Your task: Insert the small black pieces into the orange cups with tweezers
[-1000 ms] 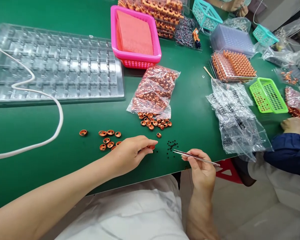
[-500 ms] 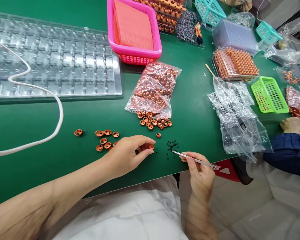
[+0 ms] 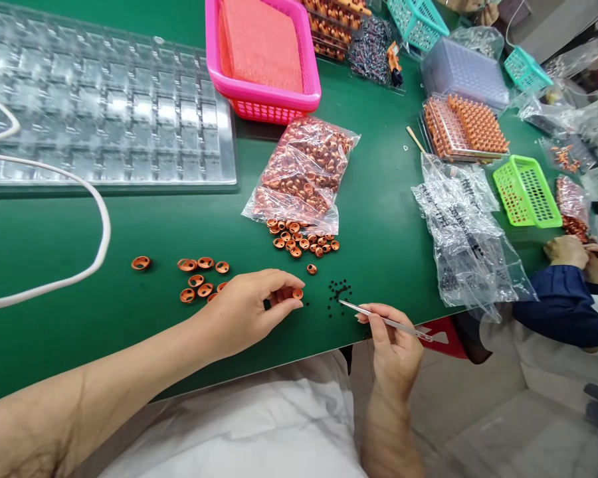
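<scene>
Between the thumb and fingers of my left hand (image 3: 252, 304) is a small copper-coloured cup-shaped part (image 3: 298, 293). My right hand (image 3: 395, 345) grips a pair of metal tweezers (image 3: 389, 322), its tip among several tiny black pieces (image 3: 339, 290) on the table. Whether the tips hold a piece is too small to tell. One loose copper part (image 3: 311, 269) lies just beyond my left fingertips. A heap of similar parts (image 3: 295, 245) spills at the mouth of a clear bag (image 3: 306, 172) filled with them. More copper parts (image 3: 195, 281) lie to the left, partly hidden by my left hand.
A clear moulded tray (image 3: 104, 119) and a white cable (image 3: 97, 206) lie at left. Behind the bag stands a pink basket (image 3: 274, 103). At right are plastic bags (image 3: 463, 232), a green basket (image 3: 528, 192) and a co-worker's sleeve (image 3: 553, 305).
The view has shifted slightly, so most things sit a little further left. Both hands keep nearly the same places over the table, with the same holds.
</scene>
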A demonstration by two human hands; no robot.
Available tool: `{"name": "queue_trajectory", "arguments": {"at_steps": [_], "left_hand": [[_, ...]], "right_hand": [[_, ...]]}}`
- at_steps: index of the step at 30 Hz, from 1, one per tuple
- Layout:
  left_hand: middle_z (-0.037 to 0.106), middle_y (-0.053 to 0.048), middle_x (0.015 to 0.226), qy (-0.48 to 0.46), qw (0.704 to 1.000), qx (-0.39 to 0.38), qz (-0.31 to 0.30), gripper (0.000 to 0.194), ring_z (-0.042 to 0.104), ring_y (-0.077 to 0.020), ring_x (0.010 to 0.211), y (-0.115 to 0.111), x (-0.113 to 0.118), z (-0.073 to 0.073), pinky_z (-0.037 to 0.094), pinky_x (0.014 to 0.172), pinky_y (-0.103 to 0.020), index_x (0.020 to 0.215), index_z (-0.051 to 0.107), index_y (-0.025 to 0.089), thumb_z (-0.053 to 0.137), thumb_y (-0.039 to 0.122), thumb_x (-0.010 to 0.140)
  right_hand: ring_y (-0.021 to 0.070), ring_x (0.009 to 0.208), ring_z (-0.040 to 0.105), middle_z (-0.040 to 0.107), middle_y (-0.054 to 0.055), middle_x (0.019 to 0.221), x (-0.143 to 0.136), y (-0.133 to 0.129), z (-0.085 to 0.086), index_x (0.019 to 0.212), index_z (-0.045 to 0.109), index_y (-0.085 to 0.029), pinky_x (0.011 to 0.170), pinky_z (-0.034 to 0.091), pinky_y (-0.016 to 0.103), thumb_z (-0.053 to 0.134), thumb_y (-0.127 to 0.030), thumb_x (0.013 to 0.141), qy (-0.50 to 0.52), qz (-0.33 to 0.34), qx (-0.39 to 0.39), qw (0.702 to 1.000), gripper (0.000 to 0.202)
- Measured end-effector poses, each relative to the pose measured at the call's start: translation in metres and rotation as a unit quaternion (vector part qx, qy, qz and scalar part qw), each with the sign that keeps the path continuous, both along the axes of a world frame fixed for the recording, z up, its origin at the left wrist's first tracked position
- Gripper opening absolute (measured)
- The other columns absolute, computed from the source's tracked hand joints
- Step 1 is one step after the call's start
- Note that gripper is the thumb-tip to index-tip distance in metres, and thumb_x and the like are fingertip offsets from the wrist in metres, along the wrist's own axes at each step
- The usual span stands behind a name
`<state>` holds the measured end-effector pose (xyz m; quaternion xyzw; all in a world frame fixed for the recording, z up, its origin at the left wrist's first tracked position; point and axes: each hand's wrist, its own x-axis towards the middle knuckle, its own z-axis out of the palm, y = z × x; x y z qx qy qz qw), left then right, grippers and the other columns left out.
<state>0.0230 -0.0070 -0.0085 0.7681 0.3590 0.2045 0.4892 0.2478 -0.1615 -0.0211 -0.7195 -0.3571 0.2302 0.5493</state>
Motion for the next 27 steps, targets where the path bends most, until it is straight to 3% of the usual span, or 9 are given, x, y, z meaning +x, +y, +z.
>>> {"name": "queue_trajectory", "arguments": {"at_steps": [13, 19, 23, 27], "left_hand": [[0.076, -0.002, 0.082, 0.0, 1.0, -0.003, -0.013, 0.019, 0.069, -0.0146, 0.068, 0.001, 0.001, 0.007, 0.058, 0.067, -0.024, 0.102, 0.075, 0.017, 0.064, 0.031, 0.095], [0.075, -0.002, 0.082, -0.025, 0.999, 0.014, -0.015, 0.014, 0.069, -0.0138, 0.069, -0.002, 0.002, 0.008, 0.056, 0.066, -0.023, 0.101, 0.074, 0.017, 0.065, 0.025, 0.096], [0.075, -0.002, 0.082, -0.034, 0.998, 0.047, -0.021, 0.01, 0.069, -0.0141, 0.072, -0.004, 0.002, 0.006, 0.055, 0.066, -0.023, 0.1, 0.074, 0.018, 0.065, 0.023, 0.096], [0.075, -0.002, 0.082, -0.043, 0.995, 0.081, -0.025, 0.011, 0.069, -0.0152, 0.074, -0.007, 0.002, -0.001, 0.054, 0.067, -0.024, 0.103, 0.074, 0.02, 0.065, 0.024, 0.097]], "right_hand": [[0.0177, 0.075, 0.077, 0.079, 0.006, 0.097, 0.001, -0.002, -0.005, 0.1, 0.076, -0.02, 0.069, 0.068, 0.031, 0.072, -0.028, 0.094, -0.031, 0.005, -0.002, 0.999, 0.011], [0.0181, 0.069, 0.076, 0.079, 0.006, 0.092, -0.008, 0.002, 0.003, 0.095, 0.074, -0.02, 0.064, 0.066, 0.032, 0.073, -0.023, 0.092, -0.054, -0.021, 0.049, 0.997, 0.005], [0.018, 0.07, 0.075, 0.079, 0.005, 0.09, -0.019, 0.01, 0.014, 0.096, 0.074, -0.022, 0.064, 0.065, 0.034, 0.071, -0.017, 0.093, -0.076, 0.016, 0.112, 0.991, 0.007], [0.0199, 0.076, 0.076, 0.079, 0.004, 0.091, -0.028, 0.019, 0.021, 0.103, 0.072, -0.024, 0.066, 0.066, 0.038, 0.069, -0.013, 0.094, -0.085, 0.086, 0.123, 0.985, 0.015]]}}
